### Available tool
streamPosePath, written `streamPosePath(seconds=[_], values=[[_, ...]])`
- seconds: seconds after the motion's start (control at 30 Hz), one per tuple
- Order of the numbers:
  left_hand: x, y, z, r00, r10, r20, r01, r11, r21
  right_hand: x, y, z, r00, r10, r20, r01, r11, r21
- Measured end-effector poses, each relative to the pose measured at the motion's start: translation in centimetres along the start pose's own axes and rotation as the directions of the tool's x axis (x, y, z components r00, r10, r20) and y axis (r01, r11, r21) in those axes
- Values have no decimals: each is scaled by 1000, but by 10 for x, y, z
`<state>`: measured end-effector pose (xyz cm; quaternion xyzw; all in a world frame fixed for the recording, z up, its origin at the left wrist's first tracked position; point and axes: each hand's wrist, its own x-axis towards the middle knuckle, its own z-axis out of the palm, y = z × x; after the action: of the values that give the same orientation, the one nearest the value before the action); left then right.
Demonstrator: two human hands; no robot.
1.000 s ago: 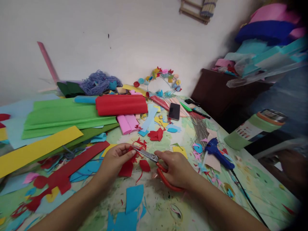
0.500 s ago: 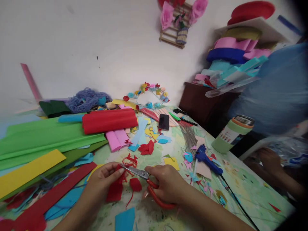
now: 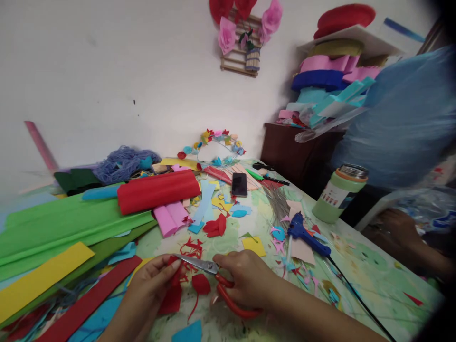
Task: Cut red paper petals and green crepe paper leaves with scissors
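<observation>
My left hand point(image 3: 151, 285) pinches a small piece of red paper point(image 3: 174, 267) between thumb and fingers. In my right hand point(image 3: 245, 278) is a pair of scissors point(image 3: 201, 264) with orange-red handles; the blades point left and their tips reach the paper at my left fingertips. Whether the blades are closed on the paper I cannot make out. Under and beside the left hand lies a larger red paper piece point(image 3: 171, 299). Between the hands rest a red petal-shaped piece point(image 3: 201, 284) with a thin tail and several red scraps point(image 3: 190, 247).
Paper rolls, red point(image 3: 158, 190) and green point(image 3: 71, 213), cover the left. A phone point(image 3: 239, 184), folded red pieces point(image 3: 215, 225) and a flower wreath point(image 3: 213, 142) lie behind. On the right are a blue glue gun point(image 3: 307, 237), its cord, a green bottle point(image 3: 335, 194) and another person's hand point(image 3: 401, 232).
The view has shifted slightly, so the background sits a little further left. Both hands keep nearly the same pose, with the scissors still at the red paper.
</observation>
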<state>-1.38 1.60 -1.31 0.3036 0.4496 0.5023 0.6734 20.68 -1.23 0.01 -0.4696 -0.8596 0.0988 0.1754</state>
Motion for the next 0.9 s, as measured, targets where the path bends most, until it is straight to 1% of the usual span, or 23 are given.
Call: streamPosePath(seconds=[0.07, 0.17, 0.27, 0.37, 0.47, 0.6, 0.77, 0.9], values=[[-3, 3, 3, 1000, -14, -20, 13, 1000, -14, 1, -1, -1, 1000, 13, 14, -13, 1000, -10], [-7, 8, 9, 999, -24, -24, 24, 999, -24, 1, -2, -1, 999, 41, 26, -40, 998, -38], [-9, 11, 13, 999, 6, -46, -8, 999, -37, 1, -2, 0, 998, 66, 11, -65, 996, -53], [-10, 12, 16, 996, 32, -80, -35, 998, -45, 1, -2, 2, 998, 69, -8, -69, 997, -45], [-11, 13, 17, 998, 8, -70, -11, 999, -43, 0, -2, 4, 999, 52, -15, -53, 998, -37], [-11, 12, 17, 998, 25, -53, -28, 999, -47, 0, -1, 5, 999, 43, -15, -43, 998, -39], [-7, 9, 13, 997, 47, -66, -51, 997, -61, 0, 0, 6, 999, 39, -32, -40, 999, -19], [-3, 4, 7, 992, 71, -105, -77, 996, -48, 0, -1, 5, 999, 34, -27, -35, 999, -20]])
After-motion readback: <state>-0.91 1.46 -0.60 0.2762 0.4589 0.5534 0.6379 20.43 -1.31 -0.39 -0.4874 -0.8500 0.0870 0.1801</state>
